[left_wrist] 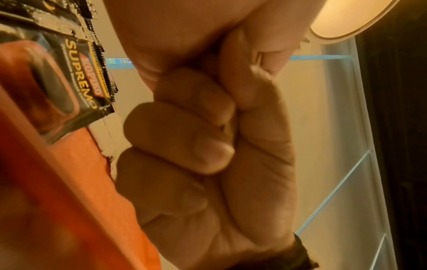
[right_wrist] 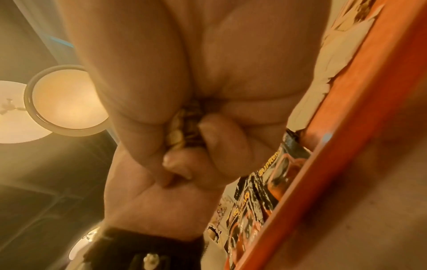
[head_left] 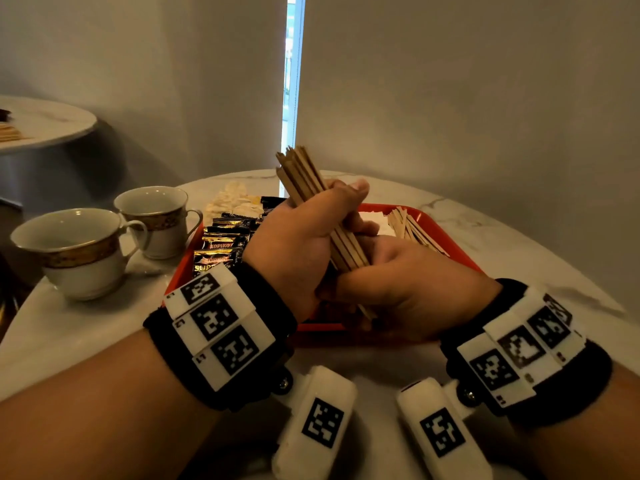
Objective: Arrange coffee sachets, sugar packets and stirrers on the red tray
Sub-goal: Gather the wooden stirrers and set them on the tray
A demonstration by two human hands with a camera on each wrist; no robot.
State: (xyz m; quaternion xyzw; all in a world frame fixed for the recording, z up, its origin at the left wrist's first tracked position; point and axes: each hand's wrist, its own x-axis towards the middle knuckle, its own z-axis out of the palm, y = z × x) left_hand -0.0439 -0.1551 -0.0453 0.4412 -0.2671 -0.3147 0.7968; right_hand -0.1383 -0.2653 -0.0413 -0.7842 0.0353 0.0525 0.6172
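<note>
My left hand (head_left: pixel 304 237) grips a thick bundle of wooden stirrers (head_left: pixel 301 174), tilted upright over the red tray (head_left: pixel 450 233). Just below it, my right hand (head_left: pixel 398 282) curls round the bundle's lower end. The stirrer ends (right_wrist: pixel 182 127) show between the fingers in the right wrist view. In the left wrist view my left hand (left_wrist: pixel 196 137) is a closed fist, and the stirrers are hidden. On the tray, black coffee sachets (head_left: pixel 221 244) overlap in a row at the left. White sugar packets (head_left: pixel 374 220) lie in the middle and loose stirrers (head_left: pixel 412 226) at the right.
Two gold-banded white cups (head_left: pixel 72 251) (head_left: pixel 156 216) stand on the marble table left of the tray. A heap of pale packets (head_left: pixel 232 200) lies beyond the tray's far left corner. A second round table (head_left: pixel 45 123) stands at the far left.
</note>
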